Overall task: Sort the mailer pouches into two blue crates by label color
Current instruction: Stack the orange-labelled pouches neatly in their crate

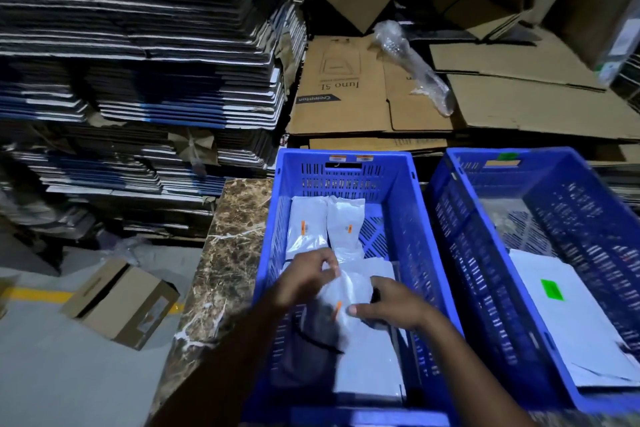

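Holding orange-label pouch (341, 305) over left crate (408, 218), both hands' grip closed; right crate (450, 218) apparently green-label.

Stacks of flattened cartons (138, 45) fill the upper left of the frame. Brown cardboard sheets (450, 97) lie at upper right, with crumpled plastic wrap (412, 62) on them. A small cardboard box (121, 302) sits on the floor (69, 374) at lower left beside the marble desk (228, 253).

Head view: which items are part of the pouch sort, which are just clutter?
Job:
left crate with orange-label pouches
right crate with a green-label pouch
pouch in hand, orange label, gripped by the left hand and the right hand

Lying about:
flattened cartons
stacked cardboard sheets
plastic wrap
small box on the floor
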### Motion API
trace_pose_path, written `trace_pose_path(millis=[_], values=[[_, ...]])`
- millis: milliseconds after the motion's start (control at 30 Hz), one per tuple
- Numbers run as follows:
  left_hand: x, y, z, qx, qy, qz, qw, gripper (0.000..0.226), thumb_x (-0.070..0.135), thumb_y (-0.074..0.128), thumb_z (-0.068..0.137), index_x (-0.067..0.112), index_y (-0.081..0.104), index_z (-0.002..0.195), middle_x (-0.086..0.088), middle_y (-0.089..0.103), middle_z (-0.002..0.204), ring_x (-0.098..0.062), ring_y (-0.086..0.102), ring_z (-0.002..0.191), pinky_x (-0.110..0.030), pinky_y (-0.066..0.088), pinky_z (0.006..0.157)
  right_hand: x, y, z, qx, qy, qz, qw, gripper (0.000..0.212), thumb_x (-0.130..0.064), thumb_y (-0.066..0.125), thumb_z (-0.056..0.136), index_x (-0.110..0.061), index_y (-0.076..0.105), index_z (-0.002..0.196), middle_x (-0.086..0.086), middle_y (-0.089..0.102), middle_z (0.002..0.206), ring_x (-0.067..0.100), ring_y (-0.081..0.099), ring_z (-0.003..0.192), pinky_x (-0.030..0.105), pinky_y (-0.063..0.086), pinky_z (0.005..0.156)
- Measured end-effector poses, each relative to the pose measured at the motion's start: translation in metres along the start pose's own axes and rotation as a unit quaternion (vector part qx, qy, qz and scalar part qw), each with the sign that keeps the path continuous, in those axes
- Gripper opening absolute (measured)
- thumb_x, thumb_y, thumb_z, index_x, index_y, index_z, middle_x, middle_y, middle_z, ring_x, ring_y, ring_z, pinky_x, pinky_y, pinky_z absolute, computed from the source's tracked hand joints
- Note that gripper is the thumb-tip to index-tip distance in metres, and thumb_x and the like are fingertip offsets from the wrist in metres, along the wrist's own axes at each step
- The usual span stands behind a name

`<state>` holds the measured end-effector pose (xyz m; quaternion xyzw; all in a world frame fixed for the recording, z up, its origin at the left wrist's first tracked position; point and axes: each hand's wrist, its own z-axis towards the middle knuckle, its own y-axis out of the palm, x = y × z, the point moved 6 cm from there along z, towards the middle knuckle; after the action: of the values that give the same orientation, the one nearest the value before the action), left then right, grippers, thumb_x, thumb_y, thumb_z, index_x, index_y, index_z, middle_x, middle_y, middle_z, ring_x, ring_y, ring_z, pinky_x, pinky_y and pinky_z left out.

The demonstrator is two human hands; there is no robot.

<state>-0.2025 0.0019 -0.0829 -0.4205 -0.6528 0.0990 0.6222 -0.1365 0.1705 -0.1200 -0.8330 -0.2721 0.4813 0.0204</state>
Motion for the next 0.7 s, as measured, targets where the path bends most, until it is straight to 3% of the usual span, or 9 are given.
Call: trace_pose_path(millis=[100,167,233,300,400,467,500,600,700], values=[[-0.004,-0.01,-0.006,0.112,-0.023,-0.16,0.98,0.01,0.03,0.069,0.086,0.03,0.06,0.085,0.008,0.066,0.082,-0.006,0.057,0.068,-0.022,0.045,0.068,-0.01,0.004,-0.015,0.056,-0.025,0.157,0.986,0.024,-0.012,0.074,0.086,-0.006,0.053,0.097,0.013,0.056,0.067,0.022,0.058,0.051,0.026,0.045,0.049],[-0.013,-0.008,-0.016,0.134,-0.084,-0.339,0.927,0.024,0.047,0.075,0.079,0.033,0.061,0.094,-0.004,0.072,0.102,-0.017,0.064,0.077,-0.036,0.052,0.071,-0.018,-0.003,-0.022,0.115,-0.058,0.258,0.958,0.01,0.0,0.061,0.094,-0.006,0.054,0.092,0.013,0.05,0.068,0.016,0.056,0.048,0.024,0.049,0.046],[-0.007,0.007,-0.03,0.034,-0.121,-0.436,0.891,0.033,0.045,0.074,0.084,0.026,0.065,0.108,-0.009,0.073,0.109,-0.022,0.069,0.089,-0.038,0.054,0.076,-0.023,-0.01,-0.026,0.163,-0.071,0.317,0.932,0.012,0.0,0.057,0.096,-0.008,0.058,0.087,0.015,0.052,0.069,0.016,0.051,0.048,0.026,0.046,0.049],[0.003,0.024,-0.042,-0.05,-0.107,-0.486,0.866,0.033,0.027,0.068,0.091,0.011,0.065,0.12,-0.013,0.071,0.116,-0.03,0.068,0.105,-0.043,0.054,0.09,-0.021,-0.01,-0.03,0.211,-0.05,0.317,0.923,0.018,0.0,0.055,0.096,-0.01,0.059,0.083,0.013,0.056,0.066,0.015,0.049,0.047,0.024,0.043,0.047],[0.005,0.025,-0.047,0.027,-0.102,-0.486,0.867,0.028,0.009,0.069,0.089,0.004,0.066,0.117,-0.014,0.073,0.112,-0.034,0.069,0.105,-0.054,0.051,0.098,-0.017,0.007,-0.027,0.194,-0.02,0.328,0.925,0.023,-0.023,0.048,0.104,-0.012,0.066,0.095,0.013,0.07,0.088,0.019,0.066,0.069,0.029,0.053,0.063],[0.001,0.02,-0.046,0.092,-0.115,-0.453,0.879,0.027,0.009,0.073,0.087,0.007,0.067,0.113,-0.009,0.076,0.105,-0.029,0.072,0.099,-0.056,0.053,0.094,-0.021,0.02,-0.032,0.148,-0.02,0.259,0.954,0.04,-0.051,0.044,0.101,-0.02,0.063,0.116,0.006,0.072,0.111,0.021,0.069,0.099,0.039,0.055,0.087],[0.003,0.019,-0.046,0.1,-0.108,-0.446,0.883,0.028,0.011,0.075,0.086,0.009,0.067,0.112,-0.007,0.076,0.104,-0.028,0.072,0.097,-0.055,0.053,0.094,-0.026,0.025,-0.038,0.145,-0.023,0.179,0.973,0.045,-0.059,0.042,0.098,-0.023,0.058,0.12,0.004,0.07,0.113,0.021,0.068,0.101,0.039,0.054,0.088],[0.008,0.016,-0.048,0.113,-0.096,-0.425,0.893,0.033,0.02,0.079,0.083,0.017,0.065,0.112,-0.002,0.074,0.11,-0.023,0.07,0.103,-0.051,0.052,0.097,-0.04,0.031,-0.051,0.227,-0.039,-0.02,0.973,0.035,-0.053,0.034,0.102,-0.021,0.045,0.108,0.009,0.067,0.089,0.021,0.063,0.073,0.033,0.045,0.061],[0.012,0.012,-0.047,0.116,-0.086,-0.451,0.881,0.028,0.021,0.074,0.087,0.014,0.066,0.113,-0.007,0.075,0.108,-0.028,0.071,0.101,-0.055,0.053,0.094,-0.056,0.033,-0.057,0.3,-0.076,-0.089,0.947,0.03,-0.043,0.032,0.105,-0.015,0.038,0.099,0.001,0.057,0.07,0.015,0.053,0.057,0.027,0.033,0.046]])
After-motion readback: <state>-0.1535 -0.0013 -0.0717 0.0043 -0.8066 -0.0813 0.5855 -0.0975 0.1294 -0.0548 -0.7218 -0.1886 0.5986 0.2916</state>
